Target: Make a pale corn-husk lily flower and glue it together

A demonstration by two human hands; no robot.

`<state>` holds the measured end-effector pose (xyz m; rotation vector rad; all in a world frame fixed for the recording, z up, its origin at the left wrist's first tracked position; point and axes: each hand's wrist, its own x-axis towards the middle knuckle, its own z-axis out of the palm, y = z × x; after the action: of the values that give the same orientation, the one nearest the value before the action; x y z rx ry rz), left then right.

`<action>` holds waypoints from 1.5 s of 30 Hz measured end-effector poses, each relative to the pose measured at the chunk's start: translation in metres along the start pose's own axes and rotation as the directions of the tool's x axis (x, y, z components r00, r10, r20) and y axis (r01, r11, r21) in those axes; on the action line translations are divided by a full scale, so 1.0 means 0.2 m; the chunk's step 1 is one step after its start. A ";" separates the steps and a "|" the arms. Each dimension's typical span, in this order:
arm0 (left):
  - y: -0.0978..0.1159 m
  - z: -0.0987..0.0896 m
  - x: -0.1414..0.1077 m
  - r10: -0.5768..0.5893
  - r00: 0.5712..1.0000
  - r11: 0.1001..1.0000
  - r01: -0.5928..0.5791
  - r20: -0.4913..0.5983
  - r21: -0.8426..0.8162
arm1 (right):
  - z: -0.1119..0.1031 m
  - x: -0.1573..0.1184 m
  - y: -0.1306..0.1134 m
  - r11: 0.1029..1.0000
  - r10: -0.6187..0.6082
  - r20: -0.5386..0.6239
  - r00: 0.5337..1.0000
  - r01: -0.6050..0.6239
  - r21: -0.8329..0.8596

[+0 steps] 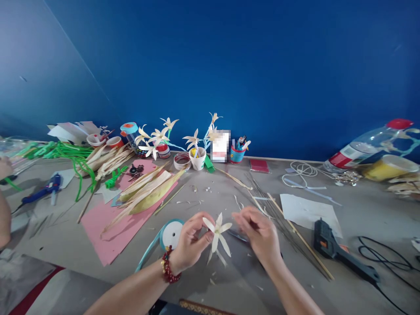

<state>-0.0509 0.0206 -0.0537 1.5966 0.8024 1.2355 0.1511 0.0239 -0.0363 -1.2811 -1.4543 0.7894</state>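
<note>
A pale flower with narrow pointed petals (pixel 217 230) faces up near the table's front. My left hand (pixel 193 240) pinches it at its left side between thumb and fingers; a red bead bracelet is on that wrist. Just right of the flower, apart from it, is my right hand (pixel 257 229), its fingers curled together; whether they hold anything is too small to tell. A dark tool (pixel 239 236) lies partly hidden under my right hand. Behind my left hand sits a spool of light blue ribbon (pixel 173 234).
Pink sheets (pixel 108 227) with dried husks (pixel 151 190) lie left. Finished flowers stand in a white cup (pixel 197 159) at the back. Right are a black glue gun (pixel 341 251), thin sticks (pixel 302 238) and white paper (pixel 310 212). Another person's arm (pixel 4 210) is far left, near a blue glue gun (pixel 46 190).
</note>
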 end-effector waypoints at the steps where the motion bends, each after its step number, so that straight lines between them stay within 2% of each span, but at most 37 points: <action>1: -0.01 0.00 -0.01 -0.018 1.000 1.000 0.018 -0.003 -0.005 | 0.00 0.01 0.00 1.000 -0.007 0.012 1.000 0.007 -0.012; 5: -0.01 0.00 -0.01 -0.057 0.998 0.998 0.057 -0.004 -0.037 | -0.02 0.02 0.00 0.998 0.024 0.001 1.000 -0.024 -0.063; 7: 0.01 0.01 0.00 -0.077 0.997 0.994 0.077 0.002 -0.072 | -0.02 0.01 -0.02 0.997 -0.055 0.015 0.998 0.055 -0.047; 10: 0.04 0.02 0.02 -0.123 0.992 0.977 0.122 0.010 -0.177 | -0.01 -0.02 -0.06 0.972 -0.223 0.111 0.968 0.212 0.101; 12: 0.04 0.02 0.02 -0.155 0.988 0.957 0.153 0.011 -0.247 | 0.02 -0.04 -0.09 0.952 -0.264 0.147 0.953 0.233 0.201; 16: 0.02 0.03 0.02 -0.193 0.981 0.946 0.195 0.035 -0.260 | 0.06 -0.07 -0.10 0.945 -0.253 0.157 0.955 0.209 0.251; 25: 0.03 0.01 0.02 -0.131 0.983 0.975 0.151 0.126 -0.163 | 0.06 -0.08 -0.11 0.944 -0.240 0.186 0.953 0.184 0.273; 32: 0.02 0.00 0.02 -0.122 0.983 0.984 0.138 0.134 -0.116 | 0.06 -0.07 -0.12 0.938 -0.246 0.192 0.950 0.184 0.295; 36: 0.03 0.02 0.02 -0.216 0.971 0.949 0.233 0.100 -0.211 | 0.06 -0.08 -0.11 0.953 -0.163 0.210 0.964 0.099 0.286; 40: 0.02 0.03 0.02 -0.413 0.910 0.805 0.384 0.038 -0.452 | 0.07 -0.07 -0.10 0.939 0.034 0.266 0.963 -0.121 0.321; 42: 0.02 0.04 0.02 -0.460 0.887 0.732 0.397 0.028 -0.553 | 0.08 -0.07 -0.10 0.932 0.094 0.317 0.944 -0.196 0.306; 45: 0.02 0.04 0.04 -0.476 0.879 0.672 0.382 0.025 -0.634 | 0.10 -0.07 -0.09 0.949 0.087 0.368 0.926 -0.189 0.252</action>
<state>-0.0405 0.0229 -0.0472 0.7184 0.7004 1.1060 0.1265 0.0091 -0.0285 -1.0654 -1.4695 1.3307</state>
